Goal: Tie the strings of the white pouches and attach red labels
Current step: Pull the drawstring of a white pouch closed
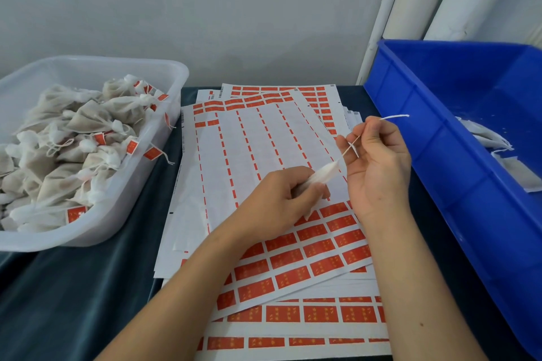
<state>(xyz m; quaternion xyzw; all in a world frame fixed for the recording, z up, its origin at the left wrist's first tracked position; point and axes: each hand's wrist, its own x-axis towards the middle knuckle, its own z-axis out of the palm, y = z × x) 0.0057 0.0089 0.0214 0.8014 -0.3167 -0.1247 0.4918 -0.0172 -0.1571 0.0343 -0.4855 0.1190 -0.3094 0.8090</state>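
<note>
My left hand (278, 199) grips a white pouch (321, 174) by its body, the gathered neck pointing up and to the right. From that neck a white string (393, 116) runs taut to my right hand (378, 161), which pinches it between thumb and fingers, the loose end sticking out to the right. Both hands hover above a spread of label sheets (264, 161). Red labels (311, 246) fill the near rows of the top sheet, while its middle rows are peeled bare.
A clear plastic tub (164, 138) at the left holds several tied pouches with red labels. A blue crate (434, 138) at the right holds a few flat white pouches (492, 141). A dark cloth (88, 287) covers the table. A wall stands behind.
</note>
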